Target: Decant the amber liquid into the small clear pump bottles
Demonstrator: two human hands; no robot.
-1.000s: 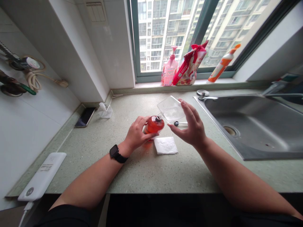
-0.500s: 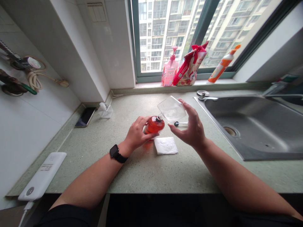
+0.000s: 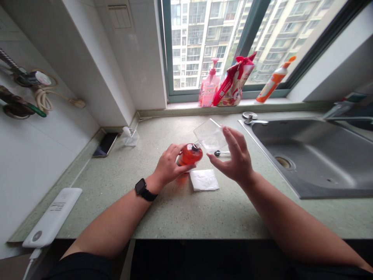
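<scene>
1. Two hands are working over the counter [image 3: 163, 202], just left of the sink [image 3: 314, 155].
2. Left hand [image 3: 169, 165] is wrapping round an orange bottle [image 3: 190, 154], fingers curled and gripping it just left of the sink, above the counter.
3. Right hand [image 3: 237, 157] is holding a clear container [image 3: 210, 135] tilted, its corner meeting the bottle's neck; fingers are spread along its side, thumb underneath.
4. A white napkin [image 3: 204, 179] is lying flat on the counter, just below the bottle and left of the sink.
5. A small dark cap with a white stick [image 3: 218, 153] is lying between the container and the sink.
6. Back behind the sink, on the sill, a pink pump bottle [image 3: 209, 87], a red bag [image 3: 233, 79] and an orange spray bottle [image 3: 272, 82] are standing.
7. Far left of the sink, a phone [image 3: 105, 144] is lying against the wall, and a white power bank [image 3: 52, 217] is sitting at the counter's near edge.
</scene>
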